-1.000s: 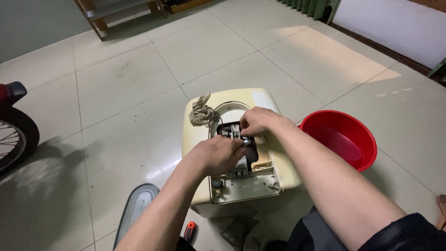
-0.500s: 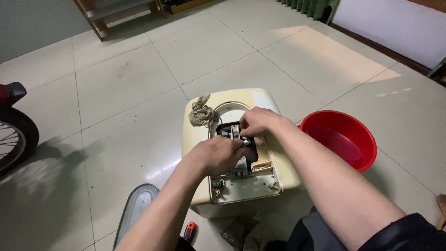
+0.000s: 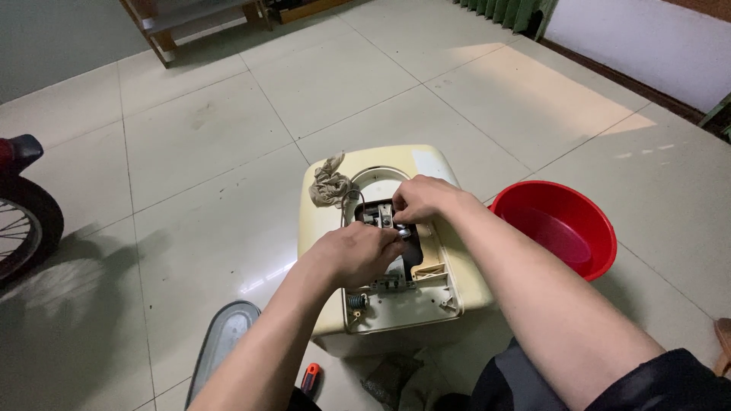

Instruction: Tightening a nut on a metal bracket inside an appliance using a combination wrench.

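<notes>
My left hand (image 3: 358, 251) and right hand (image 3: 421, 198) meet over the open service bay of the cream appliance housing (image 3: 392, 251), which sits on the tiled floor (image 3: 228, 137). Both grips are narrow, pinched on a small metal fitting (image 3: 401, 232) at the bay's middle; what exactly my fingertips clamp is hidden. I judge it best to steady with the left, turn with the right, and keep my wrists low, clear of the rag (image 3: 331, 183) and the red basin (image 3: 560, 228).
</notes>
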